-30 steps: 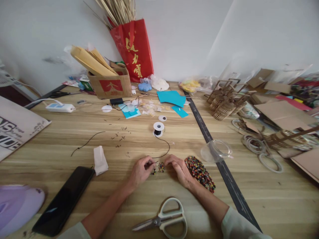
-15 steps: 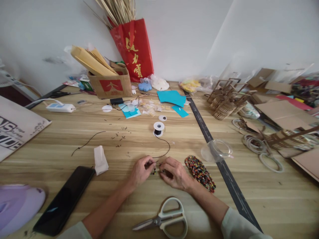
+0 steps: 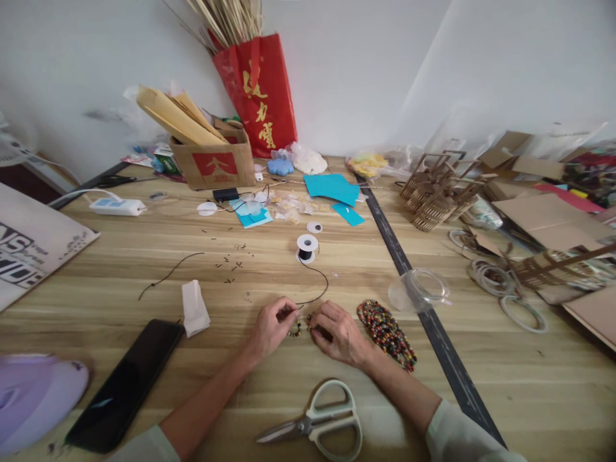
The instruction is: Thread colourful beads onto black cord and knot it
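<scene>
Right fingers (image 3: 328, 314) now at loose beads (image 3: 310, 318)

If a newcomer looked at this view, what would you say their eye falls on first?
Probably the tall bright-red bag with gold characters, standing at the back by the pale wall. Next might come the mound of small, round, multicoloured beads just right of the right hand, then the cream-handled metal scissors at the bottom centre of the view.

Spool (image 3: 305, 255) behind scissors (image 3: 302, 426) | phone (image 3: 128, 385) left | bead strands (image 3: 386, 335) right
</scene>
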